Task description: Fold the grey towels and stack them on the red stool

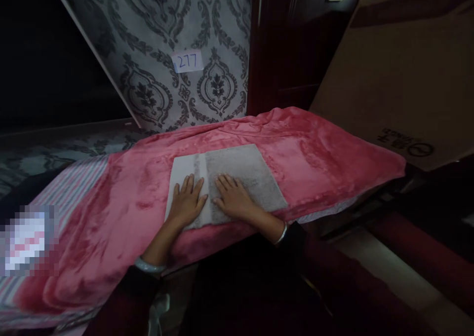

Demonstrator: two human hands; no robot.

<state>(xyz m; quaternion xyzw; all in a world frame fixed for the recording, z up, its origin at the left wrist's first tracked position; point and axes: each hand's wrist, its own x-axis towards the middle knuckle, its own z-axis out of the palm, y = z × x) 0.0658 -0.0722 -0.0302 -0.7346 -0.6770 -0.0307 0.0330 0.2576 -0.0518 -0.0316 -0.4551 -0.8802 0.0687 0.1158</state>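
Note:
A flat grey rectangular piece (244, 166), with a paler section and a light stripe toward its left side, lies on a pink plush blanket (318, 153). It looks like folded cloth or a mat, though I cannot tell which. My left hand (187, 200) rests palm down on the paler left part, its fingers stretched and apart. On the darker grey part lies my right hand (233, 195), also flat with the fingers spread. Neither hand grips anything. My palms hide small areas of the grey piece.
Striped cloth (74, 183) shows beside the blanket at the left. Behind stands a patterned wall with a paper label (188, 60) reading 277. A large cardboard box (400, 79) leans at the right, near a dark red door (285, 45). A pixelated patch (27, 240) covers something at the lower left.

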